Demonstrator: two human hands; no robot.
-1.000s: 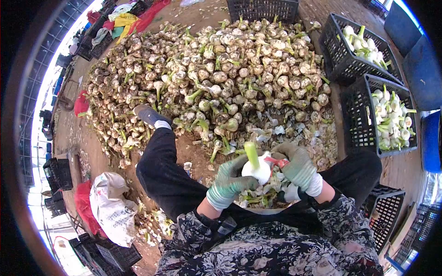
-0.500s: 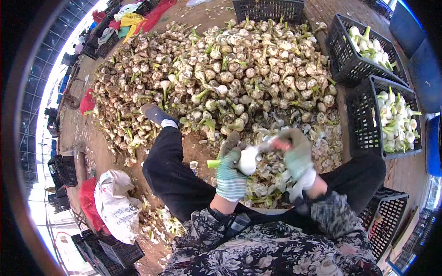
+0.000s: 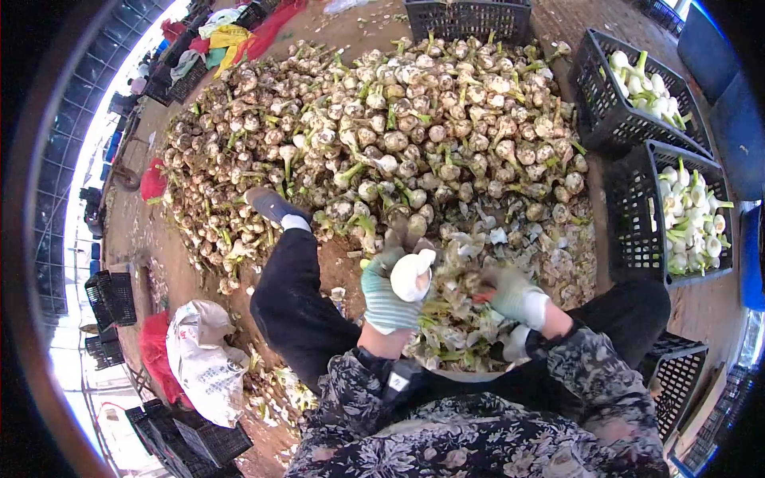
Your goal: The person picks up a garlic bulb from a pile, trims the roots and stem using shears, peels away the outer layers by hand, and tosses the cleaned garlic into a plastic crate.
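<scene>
My left hand (image 3: pixel 386 288), in a striped glove, is wrapped round a white peeled garlic bulb (image 3: pixel 411 276) in front of my lap. To its right, my gloved right hand (image 3: pixel 508 295) is closed over the loose peelings (image 3: pixel 458 323); a small reddish object shows at its fingers, too blurred to name. Beyond both hands spreads a large heap of unpeeled, soil-stained garlic bulbs (image 3: pixel 382 135) with green stems.
Two black crates of white bulbs, one farther off (image 3: pixel 594 119) and one nearer (image 3: pixel 633 231), stand at the right. Another black crate (image 3: pixel 468 22) is behind the heap. A white sack (image 3: pixel 203 362) lies at the left. My shoe (image 3: pixel 271 204) touches the heap's edge.
My left hand has tilted the bulb, whose stem pointed left before. My right hand has moved slightly down and away from the bulb, and loose peelings are by its fingers.
</scene>
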